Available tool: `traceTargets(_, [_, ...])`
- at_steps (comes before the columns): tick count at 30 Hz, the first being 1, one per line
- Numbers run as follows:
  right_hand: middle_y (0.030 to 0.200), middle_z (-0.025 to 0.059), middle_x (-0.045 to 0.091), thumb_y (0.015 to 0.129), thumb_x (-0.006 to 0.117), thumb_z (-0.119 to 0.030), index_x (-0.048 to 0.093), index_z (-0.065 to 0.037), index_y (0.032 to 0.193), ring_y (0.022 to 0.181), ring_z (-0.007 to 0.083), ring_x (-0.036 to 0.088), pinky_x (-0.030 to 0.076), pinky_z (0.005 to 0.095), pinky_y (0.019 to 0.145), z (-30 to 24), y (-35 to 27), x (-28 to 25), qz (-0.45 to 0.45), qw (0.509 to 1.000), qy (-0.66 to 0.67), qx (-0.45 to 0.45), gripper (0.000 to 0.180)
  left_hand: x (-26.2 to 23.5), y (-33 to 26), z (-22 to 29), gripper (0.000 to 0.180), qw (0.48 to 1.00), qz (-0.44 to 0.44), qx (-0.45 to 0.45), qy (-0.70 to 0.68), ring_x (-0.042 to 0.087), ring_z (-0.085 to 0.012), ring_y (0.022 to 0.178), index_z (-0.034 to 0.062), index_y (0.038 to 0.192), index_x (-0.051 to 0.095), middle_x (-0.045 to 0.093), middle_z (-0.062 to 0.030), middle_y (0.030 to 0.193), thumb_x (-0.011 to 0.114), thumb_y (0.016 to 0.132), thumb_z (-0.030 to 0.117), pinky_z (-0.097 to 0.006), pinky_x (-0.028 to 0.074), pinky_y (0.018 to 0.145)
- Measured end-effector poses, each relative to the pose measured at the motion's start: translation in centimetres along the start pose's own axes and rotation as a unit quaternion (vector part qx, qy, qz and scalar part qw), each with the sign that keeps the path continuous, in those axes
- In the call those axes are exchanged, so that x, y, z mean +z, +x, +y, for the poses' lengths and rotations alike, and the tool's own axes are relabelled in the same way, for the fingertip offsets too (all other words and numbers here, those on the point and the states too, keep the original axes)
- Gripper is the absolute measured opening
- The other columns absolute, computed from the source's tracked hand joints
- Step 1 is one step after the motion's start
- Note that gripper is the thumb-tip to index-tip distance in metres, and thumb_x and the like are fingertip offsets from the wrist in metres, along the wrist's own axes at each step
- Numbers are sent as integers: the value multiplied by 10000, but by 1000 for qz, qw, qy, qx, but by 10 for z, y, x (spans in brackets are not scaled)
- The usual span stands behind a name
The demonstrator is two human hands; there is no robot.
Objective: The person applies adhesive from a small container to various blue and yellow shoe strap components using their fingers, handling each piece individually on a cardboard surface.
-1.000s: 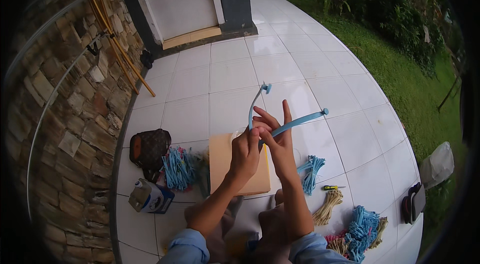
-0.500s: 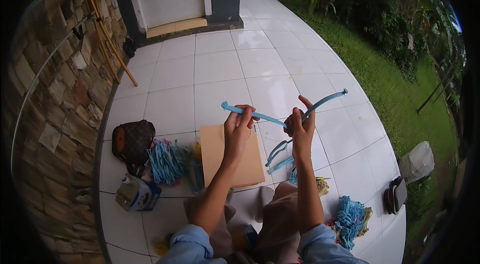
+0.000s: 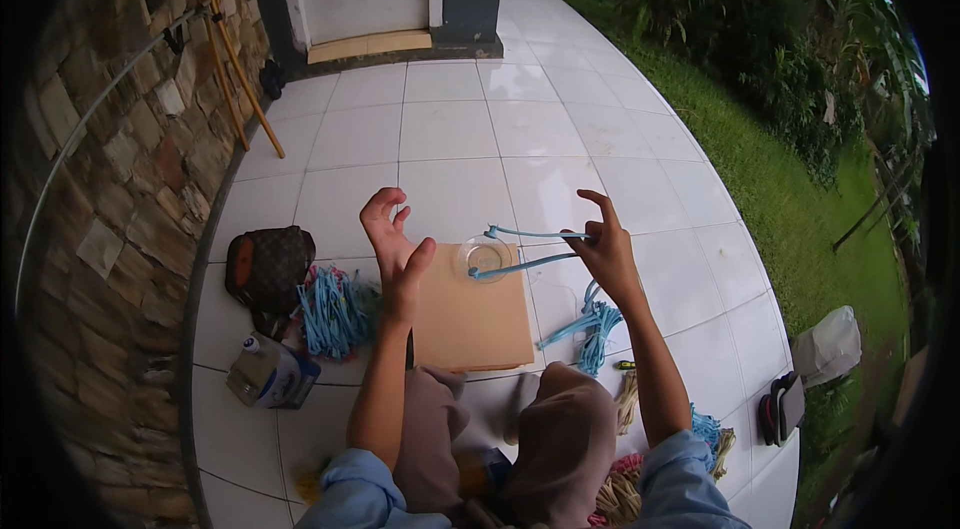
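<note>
My right hand [image 3: 607,247] pinches a light-blue cord [image 3: 528,267] at its fold. The cord's two strands run leftward, each finishing in a knot-like end. Apart from it, my left hand [image 3: 398,254] is empty, its fingers spread and slightly curled. Under the cord's ends a clear round dish [image 3: 487,251] sits at the far edge of a tan board [image 3: 470,324]. A bundle of similar blue cords [image 3: 598,337] lies on the tiles below my right hand. Another pile of blue cords [image 3: 335,314] is left of my left forearm.
A brown bag [image 3: 266,274] and a jug-like container [image 3: 268,372] stand at left by the stone wall [image 3: 120,179]. At right are a dark wallet-like item [image 3: 783,407], a whitish bag [image 3: 828,344] and bundles of beige strands [image 3: 627,401]. Bamboo poles [image 3: 232,59] lean on the wall.
My left hand has let go of the cord and moved left, opening. The cord, stretched between both hands before, now hangs folded from my right hand with both ends pointing left.
</note>
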State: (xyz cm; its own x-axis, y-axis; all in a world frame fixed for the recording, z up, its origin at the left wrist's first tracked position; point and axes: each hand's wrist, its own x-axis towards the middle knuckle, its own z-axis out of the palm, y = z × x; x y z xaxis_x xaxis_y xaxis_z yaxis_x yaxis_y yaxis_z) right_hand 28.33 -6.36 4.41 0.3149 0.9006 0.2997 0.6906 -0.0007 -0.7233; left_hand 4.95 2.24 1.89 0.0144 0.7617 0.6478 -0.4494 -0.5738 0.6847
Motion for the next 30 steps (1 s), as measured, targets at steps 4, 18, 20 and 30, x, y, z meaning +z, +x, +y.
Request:
traceTargets(4, [457, 34, 424, 737, 703, -73, 388, -98, 1260, 418, 126, 386, 334, 282, 454, 20, -6, 3, -57, 997, -36, 29, 611, 28, -3, 33, 283, 956, -181, 46, 228, 464, -254, 1034, 30, 1065, 500, 481, -122, 1062, 587, 798, 68, -355, 344, 931])
traceTargets(18, [1003, 130, 478, 678, 660, -15, 287, -129, 1338, 790, 256, 570, 497, 354, 708, 85, -9, 37, -317, 943, -27, -98, 767, 14, -41, -104, 138, 770, -522, 31, 365, 621, -262, 655, 75, 964, 495, 525, -99, 839, 551, 860, 148, -351, 524, 565])
traceTargets(20, [1009, 107, 509, 692, 664, -11, 277, -121, 1335, 889, 233, 581, 497, 347, 788, 113, -12, 44, -330, 940, 51, -73, 759, 8, -50, -116, 160, 801, -508, -64, 311, 627, -251, 693, 57, 941, 533, 550, -84, 851, 593, 837, 163, -344, 521, 599])
traceTargets(30, [889, 52, 553, 684, 693, 36, 323, -72, 1258, 834, 157, 579, 478, 320, 810, 208, -16, 110, -251, 937, 241, 33, 691, -26, -111, -192, 143, 822, -444, -70, 350, 618, -196, 705, 73, 895, 600, 568, -28, 867, 660, 766, 92, -294, 514, 584])
